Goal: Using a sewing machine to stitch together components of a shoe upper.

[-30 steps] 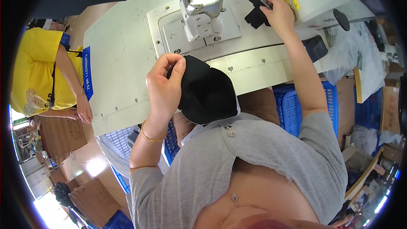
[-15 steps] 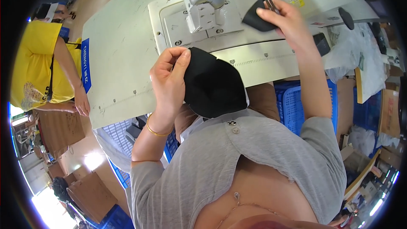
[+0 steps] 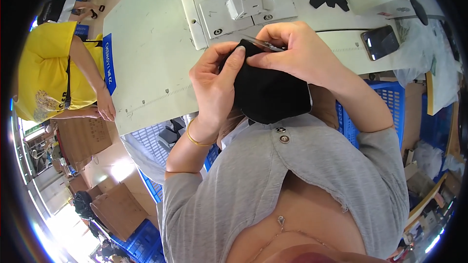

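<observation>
I see both hands up at chest height above the front edge of the pale desk (image 3: 146,68), sharing one piece of black cloth (image 3: 270,92). The left hand (image 3: 214,83) has its grip pinched on the cloth's upper left edge, thumb against fingers. The right hand (image 3: 297,51) is clamped on the top edge and also holds small metal snips (image 3: 263,45) against it. The cloth hangs between the two hands. Below the desk sits a blue crate (image 3: 392,100); I cannot tell what it holds
</observation>
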Motion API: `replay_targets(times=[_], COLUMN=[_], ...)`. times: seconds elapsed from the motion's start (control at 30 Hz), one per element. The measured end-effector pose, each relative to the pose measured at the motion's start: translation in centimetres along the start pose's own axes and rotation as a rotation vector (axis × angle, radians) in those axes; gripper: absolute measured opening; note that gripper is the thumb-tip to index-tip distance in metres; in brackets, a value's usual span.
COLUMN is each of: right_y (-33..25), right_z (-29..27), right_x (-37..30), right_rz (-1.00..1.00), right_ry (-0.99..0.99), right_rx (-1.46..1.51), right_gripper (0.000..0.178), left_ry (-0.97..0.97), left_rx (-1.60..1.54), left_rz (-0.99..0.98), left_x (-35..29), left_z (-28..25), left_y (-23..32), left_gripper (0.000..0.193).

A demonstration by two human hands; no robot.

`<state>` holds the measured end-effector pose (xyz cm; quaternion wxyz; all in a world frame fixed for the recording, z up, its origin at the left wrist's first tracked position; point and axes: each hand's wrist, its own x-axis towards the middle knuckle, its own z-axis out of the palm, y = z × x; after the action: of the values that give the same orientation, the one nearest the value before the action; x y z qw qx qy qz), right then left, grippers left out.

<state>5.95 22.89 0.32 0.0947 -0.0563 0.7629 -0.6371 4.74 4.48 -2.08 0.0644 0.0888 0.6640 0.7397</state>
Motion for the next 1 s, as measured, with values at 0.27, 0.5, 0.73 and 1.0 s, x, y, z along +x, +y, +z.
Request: replay_targets(times=[0.27, 0.5, 0.73, 1.0], right_y=[0.5, 0.6, 0.8, 1.1], right_z=[0.1, 0.1, 0.2, 0.3], right_x=[-1.1, -1.1, -1.3, -1.0], right_rz=[0.002, -0.009, -0.026, -0.049], right_ry=[0.041, 0.050, 0.094, 0.070], right_rx=[0.211, 0.115, 0.105, 0.078], right_gripper=[0.015, 0.015, 0.016, 0.017], left_ry=[0.023, -0.026, -0.018, 0.032], left_rx=[-0.077, -0.167, -0.141, -0.114], left_rz=[-0.060, -0.059, -0.059, -0.070], left_x=[-0.1, -0.1, -0.3, -0.2], left_z=[-0.3, -0.4, -0.2, -0.2], left_y=[-0.1, -0.2, -0.2, -0.5], left_gripper=[0.016, 0.019, 0.017, 0.015])
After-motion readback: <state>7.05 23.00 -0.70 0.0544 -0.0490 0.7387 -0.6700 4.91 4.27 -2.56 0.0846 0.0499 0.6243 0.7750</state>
